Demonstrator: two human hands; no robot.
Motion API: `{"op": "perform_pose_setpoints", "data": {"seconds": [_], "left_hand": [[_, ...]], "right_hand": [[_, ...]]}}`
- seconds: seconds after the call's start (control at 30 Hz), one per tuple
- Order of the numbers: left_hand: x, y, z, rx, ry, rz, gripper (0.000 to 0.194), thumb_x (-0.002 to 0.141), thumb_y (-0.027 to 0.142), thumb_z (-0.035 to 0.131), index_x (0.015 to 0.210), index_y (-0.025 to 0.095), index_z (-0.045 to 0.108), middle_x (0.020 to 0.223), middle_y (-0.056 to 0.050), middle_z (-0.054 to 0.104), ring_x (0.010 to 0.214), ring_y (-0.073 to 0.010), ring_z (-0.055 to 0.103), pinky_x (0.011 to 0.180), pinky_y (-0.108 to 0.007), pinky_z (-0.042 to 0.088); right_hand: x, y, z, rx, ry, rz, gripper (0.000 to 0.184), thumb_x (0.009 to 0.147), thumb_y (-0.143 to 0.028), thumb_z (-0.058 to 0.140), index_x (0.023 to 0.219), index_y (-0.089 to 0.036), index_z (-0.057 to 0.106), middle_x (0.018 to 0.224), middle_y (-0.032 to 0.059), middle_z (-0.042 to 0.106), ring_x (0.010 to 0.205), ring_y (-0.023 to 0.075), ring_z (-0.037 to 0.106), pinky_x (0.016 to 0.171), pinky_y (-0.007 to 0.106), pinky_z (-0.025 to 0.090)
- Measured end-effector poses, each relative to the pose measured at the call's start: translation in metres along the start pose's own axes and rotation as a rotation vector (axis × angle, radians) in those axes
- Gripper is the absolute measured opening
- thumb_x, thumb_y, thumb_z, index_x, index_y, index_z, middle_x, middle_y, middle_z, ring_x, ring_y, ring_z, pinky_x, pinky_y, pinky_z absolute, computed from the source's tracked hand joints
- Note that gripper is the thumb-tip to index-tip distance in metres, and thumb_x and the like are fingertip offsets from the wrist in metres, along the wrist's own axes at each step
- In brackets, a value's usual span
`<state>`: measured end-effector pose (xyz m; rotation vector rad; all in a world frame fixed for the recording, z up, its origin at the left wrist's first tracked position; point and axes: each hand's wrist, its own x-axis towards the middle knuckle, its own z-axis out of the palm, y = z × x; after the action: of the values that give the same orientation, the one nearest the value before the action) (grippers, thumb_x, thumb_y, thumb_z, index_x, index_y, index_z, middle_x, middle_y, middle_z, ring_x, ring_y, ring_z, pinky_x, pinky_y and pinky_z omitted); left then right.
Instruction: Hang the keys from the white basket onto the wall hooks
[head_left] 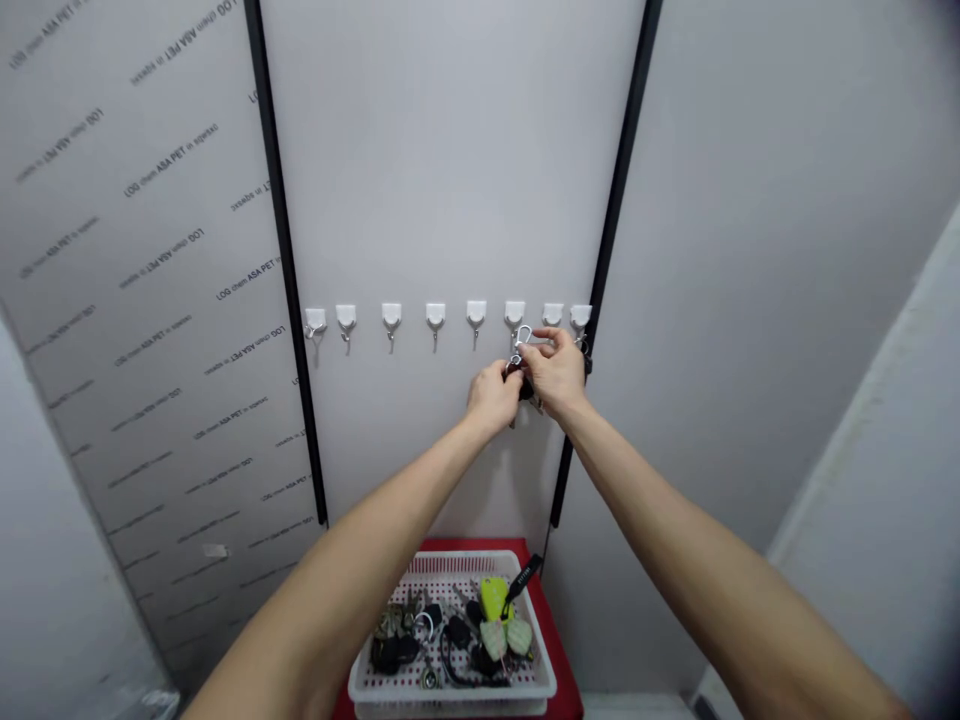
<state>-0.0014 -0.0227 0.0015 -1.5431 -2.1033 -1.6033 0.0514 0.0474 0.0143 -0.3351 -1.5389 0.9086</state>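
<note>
Both hands are up at the wall, near the right end of a row of white adhesive hooks point(476, 312). My right hand point(559, 372) pinches a silver carabiner point(524, 337) in front of one of these hooks. Close beside it, my left hand point(495, 395) is closed on the dark key bunch point(526, 388) that hangs below the carabiner. Parts of the keys are hidden by the fingers. Whether the carabiner touches the hook, I cannot tell. Another dark key set point(587, 362) hangs at the rightmost hook, partly behind my right hand.
Below my arms, a white plastic basket point(546, 680) with several keys and fobs stands on a red surface point(564, 665). A yellow-green tag point(494, 597) lies among them. Black vertical strips point(289, 260) edge the wall panel, and a printed panel point(165, 300) is at left.
</note>
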Motion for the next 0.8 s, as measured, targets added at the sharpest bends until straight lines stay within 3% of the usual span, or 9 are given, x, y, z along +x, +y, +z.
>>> {"op": "perform_pose_setpoints", "data": {"seconds": [0.33,0.47,0.53,0.6,0.73,0.8], "left_hand": [[0.000,-0.020,0.000,-0.004,-0.074,-0.036,0.025,0.067,0.021,0.040,0.088,0.014,0.052,0.086,-0.006,0.058,0.079,-0.0142,0.051,0.071,-0.025,0.038],[-0.017,-0.044,-0.004,-0.037,-0.080,-0.071,0.031,0.066,0.019,0.043,0.096,0.012,0.048,0.094,-0.008,0.055,0.083,-0.0124,0.050,0.075,-0.023,0.037],[-0.036,-0.067,-0.007,-0.048,-0.109,-0.100,0.031,0.066,0.018,0.043,0.096,0.012,0.048,0.093,-0.008,0.055,0.079,-0.0119,0.051,0.073,-0.023,0.038],[-0.063,-0.096,-0.010,-0.043,-0.159,-0.145,0.028,0.066,0.018,0.042,0.093,0.011,0.050,0.091,-0.007,0.056,0.077,-0.0116,0.052,0.072,-0.023,0.039],[-0.132,-0.157,-0.013,0.090,-0.285,-0.299,0.025,0.067,0.017,0.040,0.088,0.011,0.052,0.089,-0.007,0.057,0.077,-0.0118,0.051,0.072,-0.023,0.038],[-0.161,-0.177,-0.014,0.214,-0.372,-0.302,0.024,0.067,0.017,0.039,0.086,0.013,0.052,0.087,-0.006,0.057,0.078,-0.0126,0.051,0.073,-0.024,0.038]], "right_hand": [[0.003,0.016,0.007,-0.159,-0.035,0.007,0.022,0.058,-0.024,0.049,0.078,-0.014,0.047,0.054,-0.0022,0.053,0.047,0.0096,0.050,0.051,0.026,0.042],[-0.013,0.022,-0.001,-0.232,-0.003,-0.054,0.020,0.058,-0.021,0.047,0.077,-0.013,0.049,0.066,0.0010,0.055,0.059,0.0106,0.051,0.061,0.027,0.041],[-0.035,0.030,-0.005,-0.276,0.006,-0.097,0.020,0.059,-0.020,0.046,0.077,-0.014,0.050,0.073,0.0020,0.055,0.065,0.0110,0.051,0.064,0.027,0.040],[-0.070,0.044,-0.008,-0.327,-0.066,-0.089,0.019,0.060,-0.020,0.044,0.078,-0.015,0.051,0.076,0.0027,0.054,0.069,0.0115,0.050,0.063,0.026,0.040],[-0.158,0.078,-0.008,-0.445,-0.422,0.074,0.017,0.062,-0.016,0.042,0.074,-0.015,0.053,0.073,0.0033,0.054,0.067,0.0116,0.049,0.063,0.026,0.039],[-0.192,0.091,-0.003,-0.510,-0.578,0.154,0.016,0.062,-0.013,0.041,0.072,-0.015,0.054,0.071,0.0034,0.055,0.065,0.0114,0.049,0.063,0.025,0.039]]}}
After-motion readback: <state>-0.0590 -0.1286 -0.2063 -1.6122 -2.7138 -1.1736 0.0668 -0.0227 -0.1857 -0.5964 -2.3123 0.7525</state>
